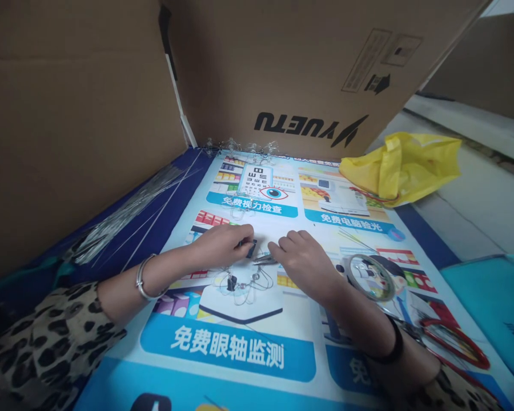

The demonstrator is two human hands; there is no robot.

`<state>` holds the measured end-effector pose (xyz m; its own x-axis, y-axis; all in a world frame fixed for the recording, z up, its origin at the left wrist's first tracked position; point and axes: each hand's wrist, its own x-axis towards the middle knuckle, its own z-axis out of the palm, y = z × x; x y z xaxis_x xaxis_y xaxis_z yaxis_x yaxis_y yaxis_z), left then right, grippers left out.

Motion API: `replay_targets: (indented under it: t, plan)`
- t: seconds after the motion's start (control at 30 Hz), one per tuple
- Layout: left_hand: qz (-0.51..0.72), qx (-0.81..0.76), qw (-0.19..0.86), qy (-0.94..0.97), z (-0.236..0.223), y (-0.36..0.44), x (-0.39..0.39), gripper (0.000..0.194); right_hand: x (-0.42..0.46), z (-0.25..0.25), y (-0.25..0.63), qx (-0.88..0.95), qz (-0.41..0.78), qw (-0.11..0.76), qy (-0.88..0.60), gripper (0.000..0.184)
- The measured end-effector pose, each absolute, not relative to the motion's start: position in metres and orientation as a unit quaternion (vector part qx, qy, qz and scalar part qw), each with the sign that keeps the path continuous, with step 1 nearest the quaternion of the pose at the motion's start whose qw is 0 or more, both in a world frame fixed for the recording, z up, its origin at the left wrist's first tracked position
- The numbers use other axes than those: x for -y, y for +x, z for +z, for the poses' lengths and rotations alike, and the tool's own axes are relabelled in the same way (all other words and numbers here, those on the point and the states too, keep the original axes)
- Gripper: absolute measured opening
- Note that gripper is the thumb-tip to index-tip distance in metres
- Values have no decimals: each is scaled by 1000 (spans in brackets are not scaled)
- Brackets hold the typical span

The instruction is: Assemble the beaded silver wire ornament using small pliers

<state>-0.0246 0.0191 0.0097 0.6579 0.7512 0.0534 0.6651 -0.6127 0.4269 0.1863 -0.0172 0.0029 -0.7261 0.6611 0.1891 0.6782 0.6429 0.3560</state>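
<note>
My left hand (229, 242) is closed in a pinch over the middle of the printed sheet; what its fingertips hold is too small to make out. Just to its right, my right hand (306, 260) is closed around a pointed metal tool (264, 260), whose grey tips point left toward the left fingertips. Most of that tool is hidden in the palm. Below and between both hands lies a looped thin-wire piece with clear beads (244, 285). Whether it connects to the left fingers I cannot tell.
Cardboard walls (257, 68) stand behind and at left. Similar wire pieces (252, 149) line the back edge. A bundle of thin wires (128, 211) lies left. At right are a yellow bag (405, 168), a clear round roll (370, 278), red-handled scissors (456, 342) and a teal bag (492, 319).
</note>
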Motion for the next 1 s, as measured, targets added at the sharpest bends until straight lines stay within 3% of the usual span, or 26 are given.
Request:
replay_targets:
  t: [0.27,1.0]
  plan:
    - [138,-389,169,895,7,-29,-17,8,28,3,177,870,-184,21,-456,12]
    - [183,-388,213,878,7,-32,-16,8,30,13,159,857,-161,-12,-490,11]
